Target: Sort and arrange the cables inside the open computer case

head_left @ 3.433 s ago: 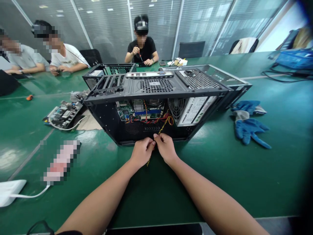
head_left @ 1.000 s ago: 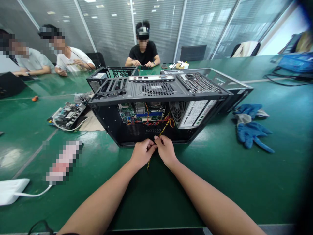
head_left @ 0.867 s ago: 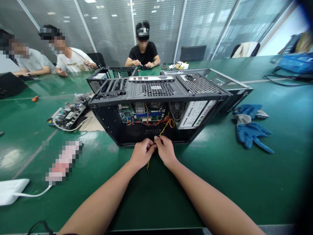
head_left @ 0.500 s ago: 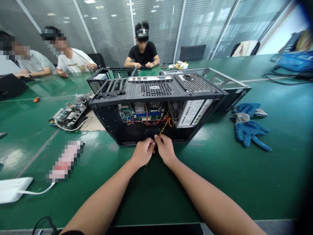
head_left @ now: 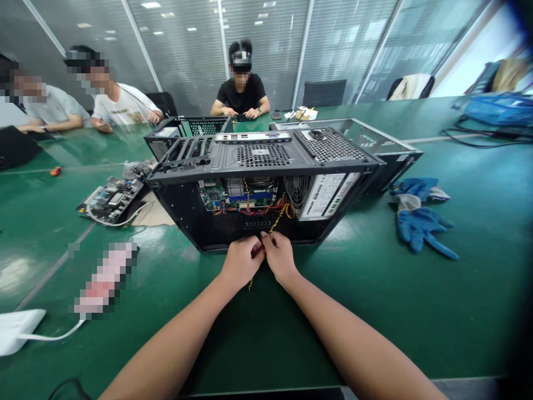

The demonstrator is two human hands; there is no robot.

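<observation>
A black computer case [head_left: 262, 161] stands on the green table with its open side facing me. Inside it show a motherboard [head_left: 239, 193], a power supply [head_left: 328, 195] with a white label, and bundled coloured wires. A twisted yellow-and-black cable [head_left: 276, 221] runs from that bundle down to my hands. My left hand [head_left: 242, 260] is closed on the cable, and its loose end hangs out below the fingers. Pressed close beside it, my right hand [head_left: 278, 254] pinches the same cable at the case's lower edge. The stretch between the fingertips is hidden.
Another open case [head_left: 400, 158] stands behind this one. To the left lie a loose circuit board [head_left: 112, 200], a blurred-out phone [head_left: 106, 280] and a white power bank [head_left: 19, 330]. Blue work gloves [head_left: 420, 222] lie right. Several people sit across the table, one in black [head_left: 240, 91].
Both hands stay together on the cable with only slight finger movement. A little more of its loose end shows below my left hand. The whole view has shifted slightly.
</observation>
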